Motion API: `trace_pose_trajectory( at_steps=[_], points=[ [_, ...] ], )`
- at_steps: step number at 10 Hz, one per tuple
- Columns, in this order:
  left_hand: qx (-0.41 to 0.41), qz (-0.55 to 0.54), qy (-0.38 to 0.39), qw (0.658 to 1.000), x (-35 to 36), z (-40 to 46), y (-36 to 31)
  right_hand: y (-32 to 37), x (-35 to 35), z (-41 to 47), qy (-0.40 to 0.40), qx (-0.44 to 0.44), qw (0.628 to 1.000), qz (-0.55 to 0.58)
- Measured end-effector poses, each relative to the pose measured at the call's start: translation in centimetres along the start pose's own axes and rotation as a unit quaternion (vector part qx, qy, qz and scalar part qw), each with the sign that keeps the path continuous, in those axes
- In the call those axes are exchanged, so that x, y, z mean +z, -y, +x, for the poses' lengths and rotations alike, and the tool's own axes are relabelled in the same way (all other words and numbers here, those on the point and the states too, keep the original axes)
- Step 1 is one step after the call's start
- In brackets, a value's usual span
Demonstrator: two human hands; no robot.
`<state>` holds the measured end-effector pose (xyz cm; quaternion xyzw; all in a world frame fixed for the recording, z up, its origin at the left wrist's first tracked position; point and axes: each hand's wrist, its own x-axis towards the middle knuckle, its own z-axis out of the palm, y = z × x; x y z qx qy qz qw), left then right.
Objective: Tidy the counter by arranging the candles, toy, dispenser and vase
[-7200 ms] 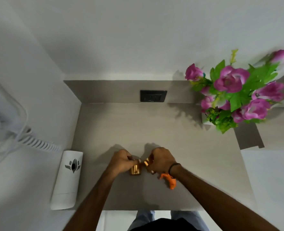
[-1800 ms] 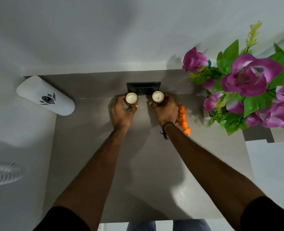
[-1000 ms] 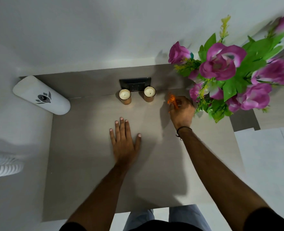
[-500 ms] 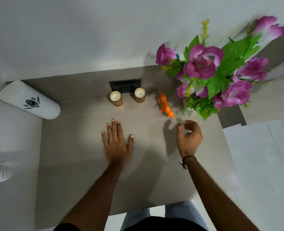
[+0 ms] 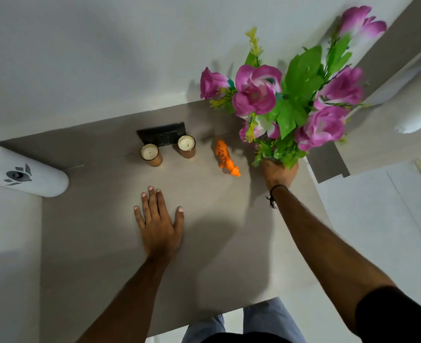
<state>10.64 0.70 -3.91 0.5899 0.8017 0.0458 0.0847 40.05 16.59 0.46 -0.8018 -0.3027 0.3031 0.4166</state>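
Note:
Two candles in copper holders stand at the back of the grey counter (image 5: pixel 105 243): the left candle (image 5: pixel 151 154) and the right candle (image 5: pixel 186 145). An orange toy tiger (image 5: pixel 225 158) lies to their right. At the counter's right edge stands the vase with purple flowers (image 5: pixel 286 102), its body hidden under the leaves. My right hand (image 5: pixel 278 173) reaches under the foliage and wraps the vase's base. My left hand (image 5: pixel 158 222) lies flat on the counter, fingers spread, holding nothing. The white dispenser (image 5: pixel 24 173) hangs on the left wall.
A black socket plate (image 5: pixel 162 134) sits on the backsplash behind the candles. White walls close the counter at the back and left. To the right the surface steps to a lighter slab (image 5: pixel 377 219). The counter's front edge is near my legs.
My right hand has moved from the middle of the counter to the right and under the flowers, onto the vase. The toy tiger stays where it was set down. My left hand has not moved.

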Motion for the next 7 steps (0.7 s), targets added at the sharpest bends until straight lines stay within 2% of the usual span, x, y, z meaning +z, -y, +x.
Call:
trace_pose_trajectory(
  at_steps=[2, 3, 5, 6, 7],
  points=[
    [-0.002, -0.013, -0.006, 1.000, -0.2, -0.1, -0.1, 1.5, -1.1, 1.0, 0.033, -0.045, 0.998, -0.032],
    [-0.001, -0.007, 0.001, 1.000, -0.1, -0.2, 0.0, 1.0, -1.1, 1.1, 0.028, -0.032, 0.999, -0.019],
    [-0.003, -0.006, 0.004, 1.000, 0.1, -0.1, 0.2, 0.6, -2.5, -1.7, 0.029, -0.041, 0.993, -0.103],
    [-0.001, -0.006, 0.008, 1.000, -0.7, -0.3, 0.1, -0.1, -3.5, -5.7, 0.066, -0.011, 0.993, -0.103],
    [0.014, -0.007, -0.019, 1.000, -2.0, 0.0, 0.1, 1.1, -4.7, -8.5, 0.174, -0.009, 0.984, -0.042]
  ],
)
